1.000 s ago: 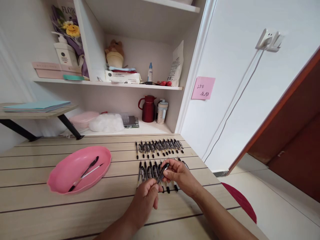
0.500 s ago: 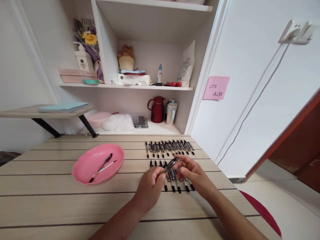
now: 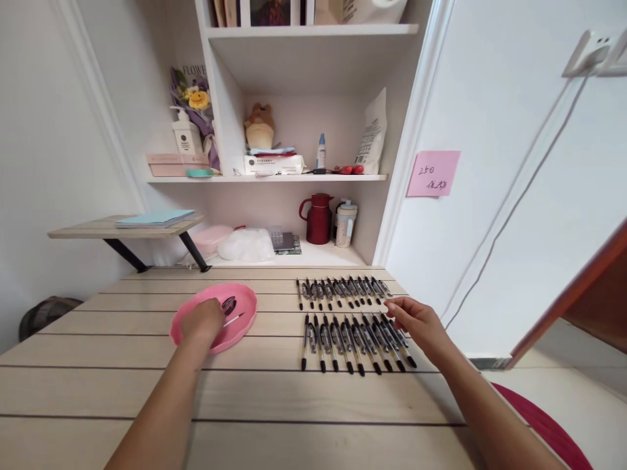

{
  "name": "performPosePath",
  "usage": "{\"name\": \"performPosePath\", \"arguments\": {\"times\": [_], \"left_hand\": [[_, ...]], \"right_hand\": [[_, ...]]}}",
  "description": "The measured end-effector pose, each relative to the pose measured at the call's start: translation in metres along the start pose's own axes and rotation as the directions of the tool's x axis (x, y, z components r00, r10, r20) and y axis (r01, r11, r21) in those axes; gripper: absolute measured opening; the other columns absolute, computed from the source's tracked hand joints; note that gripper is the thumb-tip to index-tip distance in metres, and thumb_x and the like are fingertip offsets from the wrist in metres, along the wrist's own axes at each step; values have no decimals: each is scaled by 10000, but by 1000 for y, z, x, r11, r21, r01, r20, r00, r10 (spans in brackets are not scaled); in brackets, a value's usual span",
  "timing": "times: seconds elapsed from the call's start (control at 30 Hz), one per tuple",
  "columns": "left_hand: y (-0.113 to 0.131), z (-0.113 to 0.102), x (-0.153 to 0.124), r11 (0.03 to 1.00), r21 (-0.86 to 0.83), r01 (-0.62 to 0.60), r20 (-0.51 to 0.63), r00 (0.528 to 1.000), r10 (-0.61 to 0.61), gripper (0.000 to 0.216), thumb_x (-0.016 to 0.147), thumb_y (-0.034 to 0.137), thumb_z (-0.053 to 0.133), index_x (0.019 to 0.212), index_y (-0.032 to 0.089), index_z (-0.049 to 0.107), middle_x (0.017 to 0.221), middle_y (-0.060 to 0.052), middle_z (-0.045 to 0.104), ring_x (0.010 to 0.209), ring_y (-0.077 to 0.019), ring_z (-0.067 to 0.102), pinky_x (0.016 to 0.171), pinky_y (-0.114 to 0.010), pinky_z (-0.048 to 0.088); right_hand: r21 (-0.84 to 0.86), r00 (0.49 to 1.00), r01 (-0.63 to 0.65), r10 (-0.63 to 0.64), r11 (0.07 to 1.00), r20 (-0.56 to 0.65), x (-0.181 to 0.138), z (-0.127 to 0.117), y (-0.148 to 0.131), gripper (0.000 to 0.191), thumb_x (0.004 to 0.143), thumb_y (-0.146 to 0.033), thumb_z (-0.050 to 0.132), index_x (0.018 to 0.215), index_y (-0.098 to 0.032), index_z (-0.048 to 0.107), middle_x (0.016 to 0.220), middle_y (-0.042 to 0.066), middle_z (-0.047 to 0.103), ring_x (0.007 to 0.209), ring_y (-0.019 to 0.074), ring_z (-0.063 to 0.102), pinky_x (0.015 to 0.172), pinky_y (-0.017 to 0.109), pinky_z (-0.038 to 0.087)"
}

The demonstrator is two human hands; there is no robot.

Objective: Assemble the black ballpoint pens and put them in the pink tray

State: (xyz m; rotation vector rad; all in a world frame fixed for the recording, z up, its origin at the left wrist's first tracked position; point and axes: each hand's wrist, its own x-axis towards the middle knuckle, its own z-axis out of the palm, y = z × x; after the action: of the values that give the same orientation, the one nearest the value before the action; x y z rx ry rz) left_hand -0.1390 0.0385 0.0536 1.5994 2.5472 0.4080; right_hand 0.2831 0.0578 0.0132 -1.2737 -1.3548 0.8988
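My left hand (image 3: 204,320) reaches into the pink bowl (image 3: 245,333) with its fingers curled down around a black pen (image 3: 228,305). The pen's dark end sticks out past the knuckles; the fingertips are hidden. Beside it in the bowl lies a thin white stick with a dark tip (image 3: 234,320), partly covered by the hand. My right hand (image 3: 416,321) hovers at the right end of two rows of black pens, fingers loosely bent and a little apart. Nothing shows between them. The near row (image 3: 350,346) and the far row (image 3: 337,292) lie side by side on the slatted table.
A small raised shelf with a blue folder (image 3: 155,218) stands at the table's back left. Behind the table, the white cabinet holds a red thermos jug (image 3: 319,219), a speckled cup (image 3: 345,225) and a white plastic bag (image 3: 246,245). A pink note (image 3: 434,173) hangs on the right wall.
My hands have parted: the left moved leftward into the bowl, the right shifted right. The dark pen part they held together has left them, and the near row shows fully. The view has shifted.
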Motion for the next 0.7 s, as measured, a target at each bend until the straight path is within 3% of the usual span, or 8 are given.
{"name": "performPosePath", "arguments": {"times": [0.13,0.2,0.3,0.37,0.43,0.5,0.6,0.7], "left_hand": [[0,-1,-3,998,64,20,59,998,-23,271,764,239,399,792,128,645,865,-182,668,743,-296,607,580,-339,393],[8,-6,-9,995,100,-2,23,1000,0,346,798,288,339,900,133,631,952,-192,638,800,-309,597,586,-350,399],[31,-12,-30,972,189,-138,-86,984,157,401,825,319,282,986,146,606,997,-175,607,868,-304,577,602,-343,405],[50,-8,-53,932,209,-297,-117,939,325,385,832,296,286,1009,155,598,983,-143,616,899,-277,570,634,-327,412],[66,3,-79,863,184,-471,-173,849,500,369,837,268,306,1063,160,577,1046,-117,609,981,-246,542,717,-317,417],[78,21,-103,766,152,-624,-156,751,642,337,839,247,328,1025,168,597,991,-91,635,935,-215,564,779,-317,412],[84,49,-124,670,113,-733,-120,660,742,309,840,225,348,992,192,615,868,-65,661,818,-196,596,720,-309,435],[83,63,-125,627,96,-773,-148,612,777,298,838,215,364,1001,190,613,863,-59,670,801,-193,607,692,-305,455]], "right_hand": [[-97,999,43,-45,994,-22,4,-3,3,325,693,-463,563,807,-161,606,636,19,599,503,119,497,502,249,395],[-216,996,44,-60,975,-66,7,-7,4,278,711,-428,532,775,-167,605,640,23,603,533,131,519,521,249,404],[-457,992,-23,-35,889,-119,11,-17,5,221,716,-372,511,705,-174,606,653,38,622,583,152,555,534,244,399],[-599,993,-83,13,797,-120,11,-24,5,199,711,-342,511,665,-174,606,661,48,637,599,157,569,528,239,387],[-698,991,-133,77,703,-111,10,-30,3,181,699,-320,520,652,-170,610,681,61,653,599,156,578,515,233,375],[-765,983,-175,158,620,-98,8,-33,0,183,693,-311,524,643,-160,615,689,75,664,576,152,581,499,231,368],[-811,948,-178,319,557,12,4,-35,-6,243,695,-322,510,564,-143,610,609,87,659,516,147,575,488,233,385],[-828,882,-105,437,551,179,-1,-32,-12,263,661,-322,537,477,-141,582,528,79,638,496,143,573,494,220,411]]}}
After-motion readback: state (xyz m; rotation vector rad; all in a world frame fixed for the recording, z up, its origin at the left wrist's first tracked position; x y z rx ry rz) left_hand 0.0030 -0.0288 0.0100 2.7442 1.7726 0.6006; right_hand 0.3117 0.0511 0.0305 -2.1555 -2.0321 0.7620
